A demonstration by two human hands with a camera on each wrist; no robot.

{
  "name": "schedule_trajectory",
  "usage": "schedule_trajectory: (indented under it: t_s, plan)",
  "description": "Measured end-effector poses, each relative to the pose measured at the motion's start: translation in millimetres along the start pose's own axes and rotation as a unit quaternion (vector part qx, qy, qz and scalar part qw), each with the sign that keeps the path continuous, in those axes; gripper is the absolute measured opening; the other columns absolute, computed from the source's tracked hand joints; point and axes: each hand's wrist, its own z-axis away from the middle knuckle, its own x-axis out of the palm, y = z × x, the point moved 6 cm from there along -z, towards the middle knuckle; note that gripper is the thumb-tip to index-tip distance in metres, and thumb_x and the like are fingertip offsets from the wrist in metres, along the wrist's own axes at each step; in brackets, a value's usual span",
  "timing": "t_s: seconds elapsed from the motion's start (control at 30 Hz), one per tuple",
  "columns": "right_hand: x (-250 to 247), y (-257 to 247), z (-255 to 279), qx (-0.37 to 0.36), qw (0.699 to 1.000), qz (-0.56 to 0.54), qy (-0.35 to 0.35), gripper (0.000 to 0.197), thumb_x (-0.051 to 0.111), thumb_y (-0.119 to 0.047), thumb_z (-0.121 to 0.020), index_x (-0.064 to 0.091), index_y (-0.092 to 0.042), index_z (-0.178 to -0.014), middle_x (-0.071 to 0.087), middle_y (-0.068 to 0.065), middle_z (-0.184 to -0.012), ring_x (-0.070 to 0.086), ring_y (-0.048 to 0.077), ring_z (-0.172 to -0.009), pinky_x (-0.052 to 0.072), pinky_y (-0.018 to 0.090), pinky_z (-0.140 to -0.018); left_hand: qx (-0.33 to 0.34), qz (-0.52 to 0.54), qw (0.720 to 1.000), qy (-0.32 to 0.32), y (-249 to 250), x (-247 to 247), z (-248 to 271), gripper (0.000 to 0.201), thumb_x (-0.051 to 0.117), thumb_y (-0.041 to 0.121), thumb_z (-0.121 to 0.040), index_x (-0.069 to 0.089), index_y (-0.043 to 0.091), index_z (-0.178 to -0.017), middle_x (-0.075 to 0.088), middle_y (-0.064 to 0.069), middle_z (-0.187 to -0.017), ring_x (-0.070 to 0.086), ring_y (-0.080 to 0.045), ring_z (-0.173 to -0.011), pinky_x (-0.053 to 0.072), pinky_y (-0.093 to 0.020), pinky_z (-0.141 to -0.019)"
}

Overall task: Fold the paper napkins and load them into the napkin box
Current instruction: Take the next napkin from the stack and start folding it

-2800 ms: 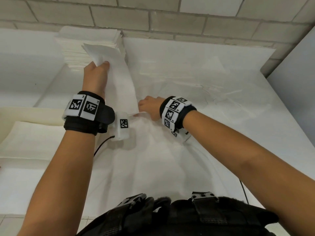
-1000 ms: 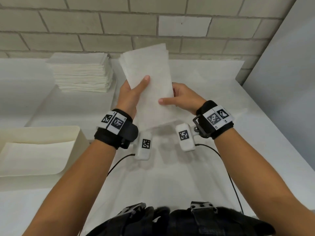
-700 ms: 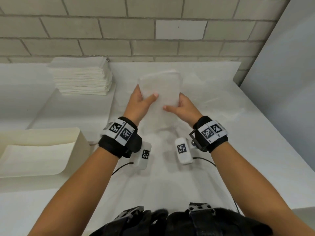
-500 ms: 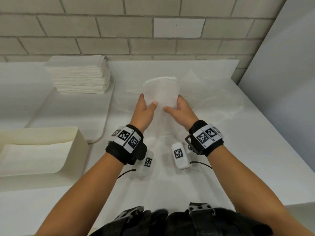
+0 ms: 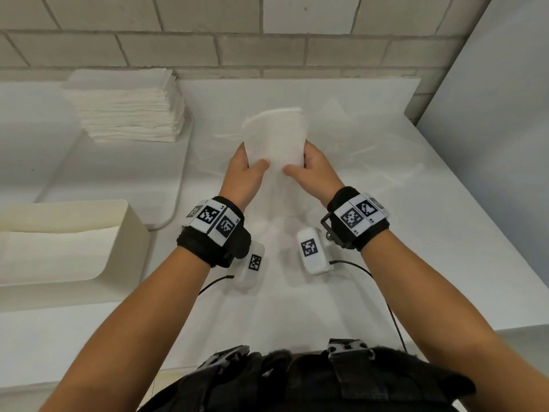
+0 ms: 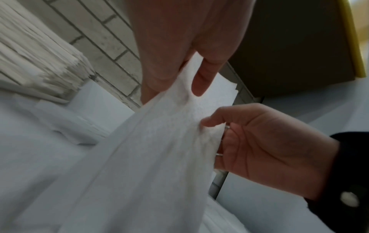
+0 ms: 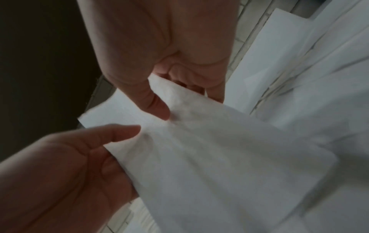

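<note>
Pale brick (image 5: 184, 52) backs a white table (image 5: 463, 263) that is draped with thin, creased white sheeting. Above the middle of that surface a single paper napkin (image 5: 274, 141) is held upright, clear of the table, between both hands. It is white, soft and faintly embossed, folded into a tall narrow strip whose top edge curls over towards the wall. The left hand (image 5: 243, 176) is closed on its left edge, thumb laid across the front and fingers tucked behind; the right hand (image 5: 312, 171) grips the right edge in the same way, thumb in front. In the left wrist view the pebbled texture of the napkin (image 6: 159, 141) is seen puckered where the two thumbs pinch it, and the lower part falls away in a blur. In the right wrist view the napkin (image 7: 209, 149) is shown slack and gently rippled between the thumbs. The fingers behind the paper are hidden in the head view.

A tall stack of flat napkins (image 5: 127, 111), with ragged layered edges, is set on a rounded white tray (image 5: 118, 173) at the far left by the wall. Nearer, at the left, the cream napkin box (image 5: 130, 233) stands open-topped and is cut off by the frame; pale paper is seen lying inside it, though how much cannot be told. Black wrist straps with square printed markers are worn on both forearms.
</note>
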Motion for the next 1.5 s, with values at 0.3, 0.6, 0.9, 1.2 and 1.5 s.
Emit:
schedule_trajectory:
  t_s: [0.3,0.6,0.9,1.2,1.5]
  plan:
    - [3.4,10.4,11.2,0.036,0.997,-0.05,-0.035,0.043,0.062,0.0,-0.083,0.051,-0.011,-0.123,0.061,0.001,-0.11,0.06,0.016,-0.102,0.05,0.023,-0.085,-0.011,0.026,1.0,-0.007,-6.1,3.8,4.0,0.047,0.066,0.013,-0.085,0.05,0.013,-0.129,0.061,-0.005,-0.123,0.059,-0.019,-0.112,0.049,-0.04,-0.097]
    - [-7.8,-4.9,11.1,-0.026,0.991,-0.133,0.006,0.076,0.064,0.003,-0.079,0.023,-0.017,-0.139,0.046,0.006,-0.13,0.049,0.016,-0.119,0.049,0.029,-0.095,0.035,0.056,0.998,0.019,3.6,3.1,-0.5,0.062,0.076,0.011,-0.07,0.04,0.016,-0.122,0.056,-0.009,-0.123,0.057,-0.019,-0.112,0.051,-0.037,-0.094]
    - [-10.7,-10.5,4.9,-0.034,0.993,-0.109,0.006,0.068,0.059,0.003,-0.084,0.026,-0.014,-0.141,0.05,0.004,-0.126,0.052,0.011,-0.113,0.05,0.021,-0.089,0.05,0.033,0.998,0.014,7.3,7.5,-5.2,0.037,0.069,0.009,-0.083,0.054,0.015,-0.116,0.063,0.001,-0.109,0.062,-0.017,-0.104,0.052,-0.034,-0.092]
    - [-27.2,25.7,8.5,0.096,0.993,-0.05,-0.049,0.043,0.07,-0.007,-0.08,0.058,-0.013,-0.121,0.063,0.005,-0.119,0.061,0.022,-0.107,0.053,0.038,-0.089,-0.008,0.262,0.964,0.045,13.5,-25.0,-9.2,0.039,0.064,0.001,-0.083,0.054,0.01,-0.12,0.062,-0.011,-0.121,0.062,-0.026,-0.109,0.054,-0.04,-0.087]
    - [-64.5,30.3,0.6,0.072,0.997,0.016,0.014,0.021,0.071,0.0,-0.076,0.062,-0.019,-0.078,0.061,-0.004,-0.083,0.058,0.017,-0.085,0.048,0.029,-0.082,0.003,-0.126,0.992,-0.003,-19.1,-50.9,-9.5,0.037,0.071,-0.003,-0.074,0.056,0.03,-0.081,0.06,0.007,-0.08,0.059,-0.013,-0.076,0.051,-0.023,-0.07]
